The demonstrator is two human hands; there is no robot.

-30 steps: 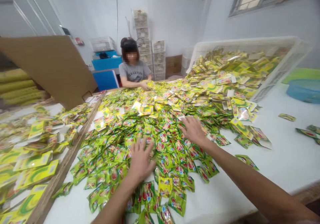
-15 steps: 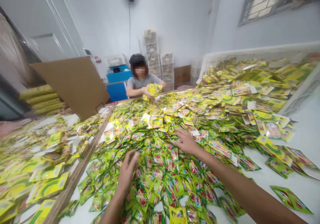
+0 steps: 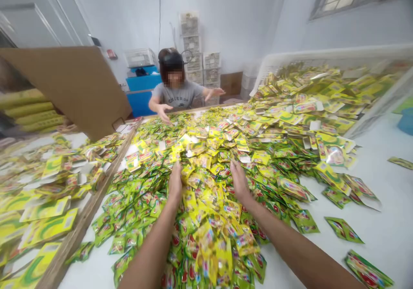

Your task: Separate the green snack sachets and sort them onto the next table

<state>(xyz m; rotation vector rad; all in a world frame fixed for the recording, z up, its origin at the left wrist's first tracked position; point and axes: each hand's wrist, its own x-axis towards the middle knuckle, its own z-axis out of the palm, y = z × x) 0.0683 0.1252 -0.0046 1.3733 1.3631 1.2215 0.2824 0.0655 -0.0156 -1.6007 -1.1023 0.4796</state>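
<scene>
A wide heap of small green and yellow sachets [image 3: 206,151] covers the white table [image 3: 380,233]. My left hand [image 3: 175,182] and my right hand [image 3: 238,181] stand on edge in the heap, palms facing each other, fingers stretched out. Between them a mound of sachets [image 3: 209,211] is bunched up and runs back along my forearms. Neither hand grips a sachet; both press against the sides of the mound.
A white plastic crate [image 3: 371,56] lies tipped at the right, spilling sachets. A person in a grey shirt [image 3: 179,93] sits across the table with both hands spread. A cardboard sheet [image 3: 74,86] leans at left. More sachets fill a wooden-edged tray [image 3: 48,185].
My hands were lying flat and apart on the heap. They have turned on edge and come closer together, piling sachets between them. The person opposite let go of a handful and spread both hands.
</scene>
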